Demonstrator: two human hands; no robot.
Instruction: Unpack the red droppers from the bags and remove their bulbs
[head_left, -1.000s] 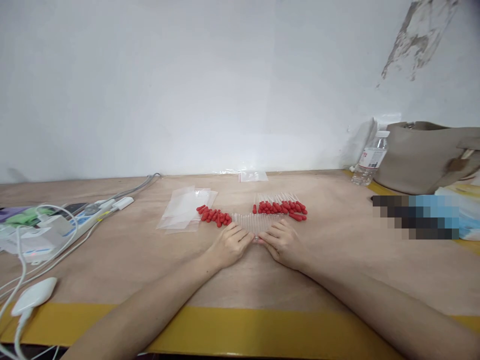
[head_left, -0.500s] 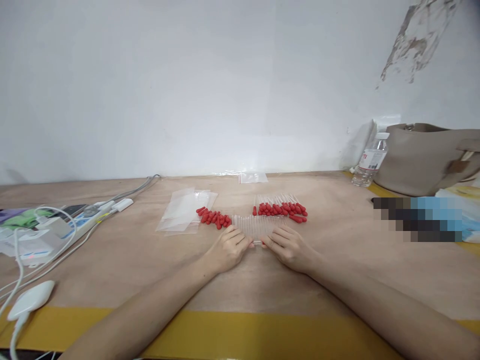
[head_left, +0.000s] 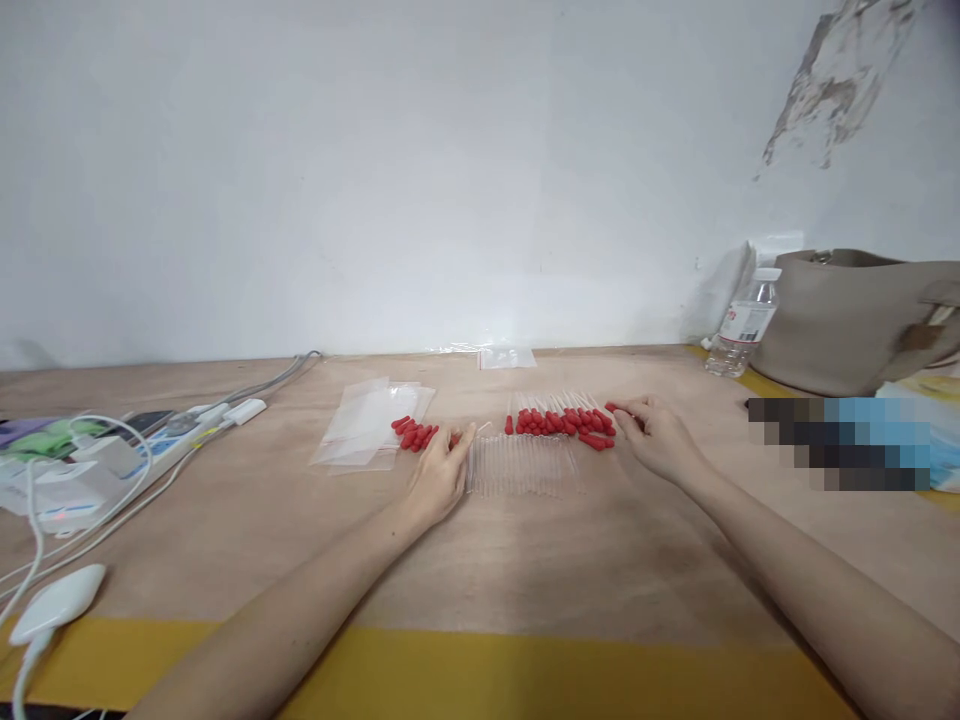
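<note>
We saw a clear plastic water bottle (head_left: 745,322), a beige fabric bag (head_left: 847,322), a white power strip (head_left: 180,432), and a white oval charger (head_left: 54,603).
</note>
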